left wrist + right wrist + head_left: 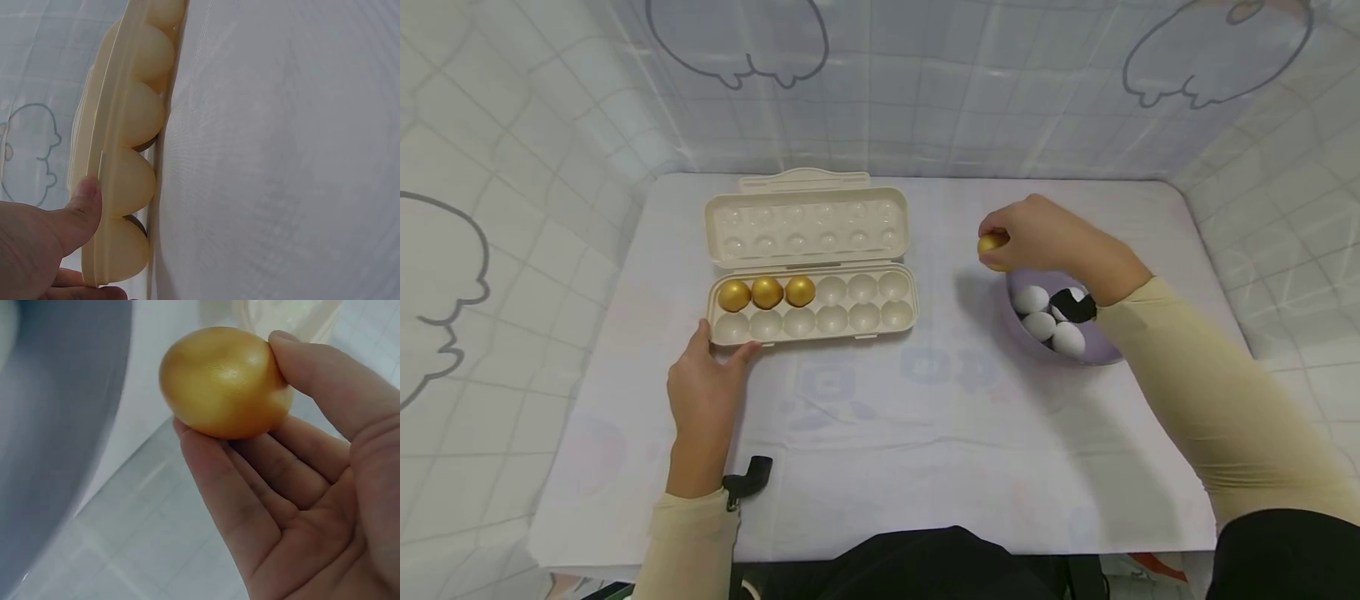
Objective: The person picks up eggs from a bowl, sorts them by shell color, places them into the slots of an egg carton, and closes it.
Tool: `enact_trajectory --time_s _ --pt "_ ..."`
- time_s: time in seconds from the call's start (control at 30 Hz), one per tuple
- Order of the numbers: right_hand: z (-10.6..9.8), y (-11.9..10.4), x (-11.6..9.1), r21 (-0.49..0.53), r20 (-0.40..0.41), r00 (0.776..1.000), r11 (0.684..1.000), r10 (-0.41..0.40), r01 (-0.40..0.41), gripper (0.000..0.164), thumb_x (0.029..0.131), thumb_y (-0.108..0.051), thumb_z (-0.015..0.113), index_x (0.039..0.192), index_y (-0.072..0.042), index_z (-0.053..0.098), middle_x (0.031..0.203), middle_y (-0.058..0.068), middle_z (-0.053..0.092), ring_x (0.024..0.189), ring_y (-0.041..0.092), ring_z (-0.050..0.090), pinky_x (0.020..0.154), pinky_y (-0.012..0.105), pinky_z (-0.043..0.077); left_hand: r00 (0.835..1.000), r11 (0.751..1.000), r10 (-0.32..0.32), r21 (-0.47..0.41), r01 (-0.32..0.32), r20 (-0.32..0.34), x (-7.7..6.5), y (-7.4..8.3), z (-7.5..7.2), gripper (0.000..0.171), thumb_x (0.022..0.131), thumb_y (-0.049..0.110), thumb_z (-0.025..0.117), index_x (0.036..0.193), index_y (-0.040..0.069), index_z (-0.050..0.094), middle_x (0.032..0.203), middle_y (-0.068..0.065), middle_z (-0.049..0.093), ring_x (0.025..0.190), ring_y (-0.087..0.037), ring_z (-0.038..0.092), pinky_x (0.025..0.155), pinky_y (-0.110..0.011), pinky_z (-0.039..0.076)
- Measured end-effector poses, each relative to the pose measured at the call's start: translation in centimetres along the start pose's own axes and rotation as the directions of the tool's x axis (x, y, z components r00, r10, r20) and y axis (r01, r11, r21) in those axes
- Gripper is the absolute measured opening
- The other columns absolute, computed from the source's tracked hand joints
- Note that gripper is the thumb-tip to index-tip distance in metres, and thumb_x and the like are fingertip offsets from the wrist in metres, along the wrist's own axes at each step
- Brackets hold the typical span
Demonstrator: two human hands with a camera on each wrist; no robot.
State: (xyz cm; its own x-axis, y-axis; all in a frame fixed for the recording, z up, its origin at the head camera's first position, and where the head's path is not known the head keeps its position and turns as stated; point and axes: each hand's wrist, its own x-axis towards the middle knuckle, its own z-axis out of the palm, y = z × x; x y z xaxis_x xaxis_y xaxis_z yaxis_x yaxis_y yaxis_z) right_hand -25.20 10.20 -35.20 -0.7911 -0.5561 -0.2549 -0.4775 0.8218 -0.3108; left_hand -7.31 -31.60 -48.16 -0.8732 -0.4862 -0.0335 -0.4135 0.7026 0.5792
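Observation:
A cream plastic egg carton (811, 335) lies on the table with its lid (811, 225) folded back. Three golden eggs (767, 293) fill the left half of its back row. My left hand (706, 392) holds the carton's near left corner, its thumb (86, 199) against the rim in the left wrist view. Over at the right, my right hand (1051, 240) pinches a golden egg (222, 384) between thumb and fingertips. That egg is just beyond the far left rim of a purple bowl (1101, 352), which contains several white eggs (1039, 326). My right forearm partly covers the bowl.
A pale cloth covers the table (880, 467). Whitish curtains with grid lines and cartoon outlines (925, 108) hang behind and on both sides. Black wrist straps show at the left wrist (751, 477) and over the bowl (1073, 307).

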Motion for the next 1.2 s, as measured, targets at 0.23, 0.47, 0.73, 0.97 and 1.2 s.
enact_trajectory --time_s 0.23,0.47,0.73,0.97,1.2 --pt "0.6 -1.4 1.4 0.007 -0.031 0.998 0.999 -0.051 0.051 0.007 0.096 -0.017 0.072 0.102 -0.013 0.073 0.089 0.001 0.069 0.083 0.020 0.058 0.078 0.034 0.046 1.000 1.000 0.009 -0.004 -0.009 -0.002 -0.1 0.0 0.1 0.093 0.090 0.036 0.086 0.161 0.000 0.038 0.159 -0.026 0.046 0.146 -0.046 0.050 0.118 -0.059 0.045" --pt "1.6 -2.6 2.8 0.061 -0.061 0.996 0.996 -0.064 0.068 0.011 0.097 -0.022 0.076 0.106 -0.016 0.074 0.092 0.000 0.071 0.084 0.020 0.061 0.079 0.034 0.048 1.000 1.000 0.011 -0.007 -0.011 -0.007 -0.1 0.1 0.1 0.093 0.090 0.036 0.086 0.161 0.000 0.039 0.158 -0.027 0.047 0.145 -0.046 0.051 0.117 -0.059 0.045" --pt "2.5 -4.4 4.2 0.129 -0.076 0.995 0.988 -0.071 0.080 0.010 0.097 -0.023 0.076 0.105 -0.019 0.073 0.086 -0.003 0.067 0.079 0.017 0.058 0.076 0.032 0.046 1.000 1.000 0.011 -0.007 -0.011 -0.010 -0.3 0.3 0.2 0.093 0.089 0.036 0.086 0.160 -0.001 0.039 0.157 -0.027 0.048 0.144 -0.046 0.052 0.116 -0.060 0.046" --pt "3.4 -6.1 5.6 0.151 -0.089 0.991 0.983 -0.095 0.108 0.017 0.098 -0.023 0.076 0.113 -0.015 0.073 0.092 0.001 0.069 0.083 0.019 0.058 0.076 0.032 0.047 1.000 1.000 0.021 -0.016 -0.021 -0.015 -0.5 0.5 0.1 0.093 0.088 0.035 0.087 0.160 -0.001 0.040 0.157 -0.028 0.048 0.144 -0.046 0.052 0.117 -0.059 0.046" --pt "4.8 -8.1 7.2 0.157 -0.099 0.988 0.979 -0.116 0.130 0.028 0.098 -0.026 0.077 0.123 -0.012 0.073 0.101 0.003 0.072 0.089 0.021 0.059 0.082 0.032 0.049 1.000 1.000 0.020 0.001 -0.020 0.002 -0.7 0.6 0.3 0.094 0.089 0.036 0.086 0.160 -0.002 0.039 0.157 -0.028 0.048 0.145 -0.046 0.051 0.117 -0.059 0.046"
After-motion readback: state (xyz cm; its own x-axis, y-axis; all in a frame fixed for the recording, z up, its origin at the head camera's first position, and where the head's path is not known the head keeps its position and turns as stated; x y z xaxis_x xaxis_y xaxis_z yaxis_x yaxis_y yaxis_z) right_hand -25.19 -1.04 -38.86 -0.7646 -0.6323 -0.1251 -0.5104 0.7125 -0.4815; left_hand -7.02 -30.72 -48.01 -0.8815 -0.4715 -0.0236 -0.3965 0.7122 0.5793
